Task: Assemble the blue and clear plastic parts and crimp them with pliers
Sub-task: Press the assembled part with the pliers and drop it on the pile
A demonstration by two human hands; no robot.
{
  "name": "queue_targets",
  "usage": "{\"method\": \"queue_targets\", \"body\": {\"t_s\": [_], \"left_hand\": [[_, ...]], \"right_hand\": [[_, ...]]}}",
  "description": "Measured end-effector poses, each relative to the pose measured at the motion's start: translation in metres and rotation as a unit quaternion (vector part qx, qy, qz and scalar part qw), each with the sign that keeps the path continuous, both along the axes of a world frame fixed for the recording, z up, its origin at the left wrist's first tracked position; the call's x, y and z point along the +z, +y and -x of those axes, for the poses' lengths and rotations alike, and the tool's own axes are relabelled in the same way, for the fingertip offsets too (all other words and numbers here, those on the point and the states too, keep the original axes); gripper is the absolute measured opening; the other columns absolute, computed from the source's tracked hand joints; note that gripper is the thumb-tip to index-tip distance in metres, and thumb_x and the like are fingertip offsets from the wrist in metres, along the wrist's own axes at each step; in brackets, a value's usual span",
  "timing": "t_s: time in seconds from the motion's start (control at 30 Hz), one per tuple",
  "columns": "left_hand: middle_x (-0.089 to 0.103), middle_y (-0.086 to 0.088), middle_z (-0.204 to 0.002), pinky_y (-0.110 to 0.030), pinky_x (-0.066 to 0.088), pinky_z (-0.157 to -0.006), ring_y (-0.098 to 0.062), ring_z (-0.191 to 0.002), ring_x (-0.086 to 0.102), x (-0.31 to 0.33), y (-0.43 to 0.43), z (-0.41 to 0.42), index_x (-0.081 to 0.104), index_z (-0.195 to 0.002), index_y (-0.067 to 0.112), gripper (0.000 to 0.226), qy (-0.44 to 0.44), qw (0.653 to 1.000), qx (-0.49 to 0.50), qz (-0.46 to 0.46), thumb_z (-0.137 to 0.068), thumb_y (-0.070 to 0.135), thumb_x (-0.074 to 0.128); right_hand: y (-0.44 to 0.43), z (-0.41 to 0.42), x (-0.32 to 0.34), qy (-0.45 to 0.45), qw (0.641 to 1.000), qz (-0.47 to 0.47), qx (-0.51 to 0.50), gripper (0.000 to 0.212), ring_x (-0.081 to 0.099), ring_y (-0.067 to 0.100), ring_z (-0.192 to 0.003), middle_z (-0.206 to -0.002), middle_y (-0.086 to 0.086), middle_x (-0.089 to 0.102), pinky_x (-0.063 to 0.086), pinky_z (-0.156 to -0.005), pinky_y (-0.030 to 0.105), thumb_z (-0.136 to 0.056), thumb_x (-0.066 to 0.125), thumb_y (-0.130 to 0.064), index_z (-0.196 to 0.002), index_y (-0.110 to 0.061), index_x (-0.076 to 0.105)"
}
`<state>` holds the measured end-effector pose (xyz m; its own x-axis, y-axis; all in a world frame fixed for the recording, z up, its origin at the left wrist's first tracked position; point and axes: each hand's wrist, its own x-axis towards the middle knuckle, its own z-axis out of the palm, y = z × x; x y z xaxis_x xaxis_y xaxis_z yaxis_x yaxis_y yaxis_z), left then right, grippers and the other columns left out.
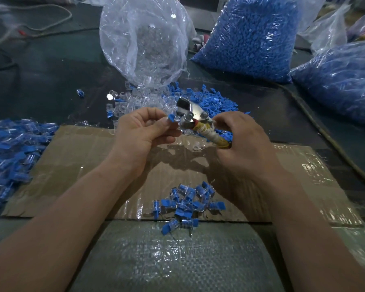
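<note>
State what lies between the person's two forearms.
In the head view, a small heap of assembled blue-and-clear parts lies there, on the near edge of the taped cardboard.

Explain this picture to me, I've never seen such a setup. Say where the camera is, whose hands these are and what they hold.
There is no machine: one camera on a person's head looks down at their own two hands. The left hand pinches a small blue and clear part. The right hand grips pliers, their metal head beside that part. Below lies a cardboard sheet, a small pile of joined parts at its near edge. Farther off lie loose clear parts, loose blue parts and big bags of blue parts.
</note>
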<state>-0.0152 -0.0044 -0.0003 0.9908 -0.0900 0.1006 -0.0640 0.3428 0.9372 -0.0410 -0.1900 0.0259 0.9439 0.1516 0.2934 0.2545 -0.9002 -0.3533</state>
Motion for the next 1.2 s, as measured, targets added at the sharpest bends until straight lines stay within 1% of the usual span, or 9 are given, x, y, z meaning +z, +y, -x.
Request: {"method": "queue_targets", "body": {"t_s": [0.2,0.3,0.43,0.53,0.67,0.73,0.87,1.1,1.2], "left_hand": [[0.071,-0.006,-0.07,-0.017,0.051,-0.054,-0.016,-0.064,0.069,0.0,-0.001,0.0,0.058,-0.08,0.005,0.013,-0.016,1.0,0.005,-0.004,-0.068,0.01,0.061],[0.071,-0.006,-0.069,-0.017,0.052,-0.055,-0.016,-0.063,0.068,0.001,-0.001,0.0,0.058,-0.08,0.006,0.013,-0.015,1.0,0.004,-0.001,-0.068,0.01,0.061],[0.071,-0.006,-0.069,-0.017,0.052,-0.055,-0.016,-0.064,0.068,0.001,0.0,0.001,0.059,-0.08,0.006,0.013,-0.021,1.0,0.002,0.001,-0.068,0.011,0.062],[0.071,-0.007,-0.072,-0.018,0.052,-0.057,-0.017,-0.066,0.069,0.001,0.001,0.002,0.059,-0.081,0.007,0.012,-0.022,1.0,-0.006,-0.005,-0.07,0.011,0.063],[0.071,-0.006,-0.072,-0.019,0.053,-0.058,-0.017,-0.066,0.068,0.001,0.001,0.003,0.059,-0.081,0.008,0.012,-0.034,0.999,-0.008,-0.027,-0.071,0.013,0.063],[0.071,-0.006,-0.072,-0.02,0.053,-0.058,-0.017,-0.066,0.068,0.001,0.001,0.004,0.059,-0.08,0.009,0.011,-0.038,0.999,-0.004,-0.032,-0.071,0.014,0.063],[0.071,-0.005,-0.072,-0.019,0.053,-0.058,-0.016,-0.065,0.068,0.0,0.0,0.005,0.06,-0.081,0.009,0.011,-0.045,0.998,0.006,-0.045,-0.071,0.014,0.062],[0.07,-0.003,-0.069,-0.018,0.053,-0.057,-0.014,-0.062,0.067,0.003,0.0,0.007,0.059,-0.08,0.007,0.008,-0.04,0.997,0.019,-0.065,-0.074,0.01,0.061],[0.07,-0.003,-0.067,-0.018,0.053,-0.057,-0.013,-0.061,0.066,0.005,-0.001,0.008,0.058,-0.08,0.007,0.012,-0.037,0.997,0.021,-0.065,-0.07,0.013,0.061]], "right_hand": [[0.004,0.0,-0.002,0.024,0.999,-0.015,0.014,0.042,0.044,0.011,-0.1,-0.101,-0.009,0.043,0.042,-0.088,0.034,-0.072,0.062,-0.008,-0.113,-0.016,0.053],[0.004,-0.001,-0.003,0.033,0.999,-0.013,0.018,0.04,0.045,0.013,-0.099,-0.1,-0.008,0.044,0.042,-0.088,0.035,-0.075,0.062,-0.01,-0.113,-0.016,0.052],[0.006,-0.002,-0.003,0.047,0.998,-0.013,0.027,0.036,0.045,0.013,-0.094,-0.098,-0.006,0.048,0.042,-0.084,0.033,-0.076,0.063,-0.014,-0.111,-0.016,0.053],[0.006,-0.001,-0.003,0.06,0.998,-0.014,0.034,0.035,0.044,0.012,-0.09,-0.095,-0.006,0.048,0.039,-0.082,0.028,-0.076,0.062,-0.013,-0.11,-0.018,0.053],[0.006,0.0,-0.003,0.061,0.998,-0.005,0.031,0.043,0.044,0.011,-0.09,-0.095,-0.006,0.047,0.038,-0.083,0.027,-0.076,0.063,-0.012,-0.118,-0.016,0.054],[0.007,0.0,-0.002,0.057,0.998,-0.011,0.031,0.044,0.046,0.012,-0.087,-0.093,-0.006,0.049,0.039,-0.081,0.027,-0.076,0.063,-0.011,-0.119,-0.016,0.055],[0.008,0.0,-0.001,0.063,0.997,-0.028,0.033,0.04,0.048,0.011,-0.079,-0.086,-0.009,0.052,0.036,-0.074,0.024,-0.075,0.064,-0.011,-0.113,-0.018,0.058],[0.01,0.002,0.001,0.077,0.995,-0.039,0.044,0.027,0.052,0.012,-0.077,-0.083,-0.006,0.059,0.041,-0.072,0.027,-0.078,0.065,-0.012,-0.103,-0.018,0.061],[0.012,0.001,0.0,0.074,0.996,-0.036,0.043,0.024,0.052,0.011,-0.075,-0.081,-0.006,0.058,0.039,-0.068,0.025,-0.078,0.065,-0.012,-0.101,-0.017,0.061]]}}
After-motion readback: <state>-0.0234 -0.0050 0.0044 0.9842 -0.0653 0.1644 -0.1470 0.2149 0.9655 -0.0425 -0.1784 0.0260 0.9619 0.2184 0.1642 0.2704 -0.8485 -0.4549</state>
